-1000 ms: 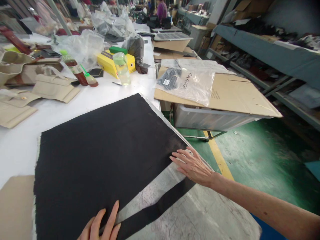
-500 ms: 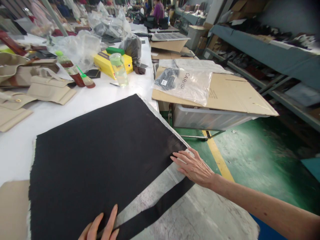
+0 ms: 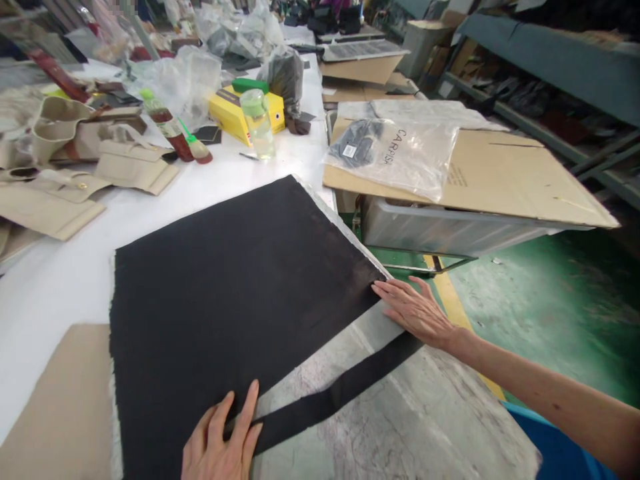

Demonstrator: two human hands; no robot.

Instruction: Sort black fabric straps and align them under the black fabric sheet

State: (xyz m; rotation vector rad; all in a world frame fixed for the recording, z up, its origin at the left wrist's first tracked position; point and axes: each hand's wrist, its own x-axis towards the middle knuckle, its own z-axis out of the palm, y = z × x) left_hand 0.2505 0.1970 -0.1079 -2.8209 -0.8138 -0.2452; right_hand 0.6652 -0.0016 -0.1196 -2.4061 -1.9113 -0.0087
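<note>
A large black sheet lies flat on a pale, marked board with ragged white edges. A narrow black strip runs diagonally along the sheet's near side, with a wedge of bare board between them. My left hand rests at the near edge, its fingers spread over the sheet's edge and the near end of the strip. My right hand lies with fingers stretched out at the sheet's right corner, its fingertips on the black edge. The strip's far end passes beneath or beside that hand's heel; I cannot tell which.
Beige bag pieces lie at the left. Beyond the sheet stand sauce-coloured bottles, a clear water bottle and a yellow box. At right, cardboard covers a plastic bin. A blue container sits low right.
The view has shifted, so the whole scene appears further right and slightly higher. More of my left hand shows. Both hands stay at about the same places on the sheet.
</note>
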